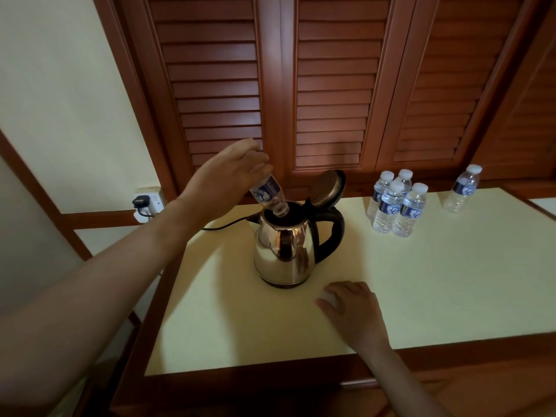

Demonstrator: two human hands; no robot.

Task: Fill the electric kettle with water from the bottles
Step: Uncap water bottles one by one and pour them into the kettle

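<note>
The left grip (237, 164) clasps the tipped clear plastic water bottle (267, 192), its neck inside the open steel electric kettle (284, 251) on the surface (421, 281). Best keep the neck centred. The right grip (350, 308) rests near the front edge; whether it holds anything is unclear.

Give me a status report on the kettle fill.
Left hand grips bottle, tipped neck-down into kettle. Right hand rests on table. Lid open, nothing in the way. Five capped bottles wait beside.

No legible text; blue bottle labels (389, 207) too blurred.
</note>
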